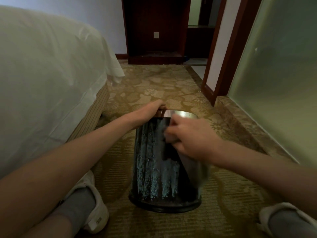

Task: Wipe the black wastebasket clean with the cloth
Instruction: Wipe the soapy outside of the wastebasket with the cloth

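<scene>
The black wastebasket point(154, 169) lies tipped on the carpet between my legs, base toward me and its shiny metal rim pointing away. Its dark side shows streaky bluish smears. My left hand point(152, 109) grips the far rim at its left. My right hand point(192, 140) is curled round a grey cloth point(204, 176) and presses it against the upper right side of the wastebasket. Part of the cloth hangs blurred below my right wrist.
A bed with white sheets point(42, 83) fills the left. A glass panel point(283, 83) and stone ledge point(240, 121) run along the right. A dark wooden cabinet point(154, 31) and doorway stand ahead. My white shoes point(92, 208) rest on the patterned carpet point(163, 86).
</scene>
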`<state>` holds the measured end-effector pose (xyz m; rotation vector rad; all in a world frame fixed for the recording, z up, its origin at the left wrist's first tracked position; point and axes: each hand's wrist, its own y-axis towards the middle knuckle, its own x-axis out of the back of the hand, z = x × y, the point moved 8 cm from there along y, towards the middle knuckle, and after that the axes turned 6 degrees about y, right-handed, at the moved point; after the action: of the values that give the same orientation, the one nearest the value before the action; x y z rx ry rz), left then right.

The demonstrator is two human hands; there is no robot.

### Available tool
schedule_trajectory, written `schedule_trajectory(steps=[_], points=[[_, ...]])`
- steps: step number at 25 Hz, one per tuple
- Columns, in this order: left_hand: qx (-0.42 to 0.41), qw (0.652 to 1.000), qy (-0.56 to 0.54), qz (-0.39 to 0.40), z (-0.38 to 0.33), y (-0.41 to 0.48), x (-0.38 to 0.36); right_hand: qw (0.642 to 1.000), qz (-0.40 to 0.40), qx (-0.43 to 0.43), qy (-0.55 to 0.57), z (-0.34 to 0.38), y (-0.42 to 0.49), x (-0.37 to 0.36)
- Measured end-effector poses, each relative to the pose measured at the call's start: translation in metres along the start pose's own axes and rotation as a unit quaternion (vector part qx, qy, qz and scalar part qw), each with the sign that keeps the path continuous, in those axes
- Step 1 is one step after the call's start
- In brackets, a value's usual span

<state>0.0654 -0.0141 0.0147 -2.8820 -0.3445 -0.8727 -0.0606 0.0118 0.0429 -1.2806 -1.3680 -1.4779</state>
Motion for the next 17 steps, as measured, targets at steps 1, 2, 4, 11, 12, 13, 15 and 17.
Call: schedule_trajectory(steps=[1, 2, 4, 11, 12, 13, 15, 17], points=[[0.003, 1.000, -0.022, -0.004, -0.002, -0.001, -0.001, 0.999, -0.037, -0.024, -0.027, -0.011, 0.009, 0.009], [0.006, 0.999, -0.039, -0.006, -0.005, -0.002, -0.002, 0.997, -0.046, -0.036, -0.047, -0.017, 0.013, 0.011], [0.015, 0.999, -0.043, 0.006, -0.007, -0.002, -0.004, 0.999, -0.002, 0.006, -0.049, -0.007, 0.007, -0.004], [-0.002, 0.995, 0.093, -0.031, 0.000, 0.006, 0.006, 0.993, 0.038, -0.008, 0.112, -0.005, -0.004, -0.010], [-0.020, 0.991, 0.129, -0.026, -0.004, 0.006, 0.005, 0.994, -0.023, -0.036, 0.105, -0.018, 0.001, 0.001], [-0.041, 0.986, 0.161, -0.021, -0.008, 0.006, 0.004, 0.994, -0.065, -0.044, 0.070, -0.024, 0.003, 0.005], [-0.046, 0.987, 0.153, -0.020, -0.005, 0.008, 0.004, 0.998, -0.061, -0.019, 0.021, -0.012, -0.010, -0.010], [-0.021, 0.992, 0.118, -0.023, 0.000, 0.010, 0.008, 0.999, 0.011, 0.027, 0.019, 0.015, -0.038, -0.042]])
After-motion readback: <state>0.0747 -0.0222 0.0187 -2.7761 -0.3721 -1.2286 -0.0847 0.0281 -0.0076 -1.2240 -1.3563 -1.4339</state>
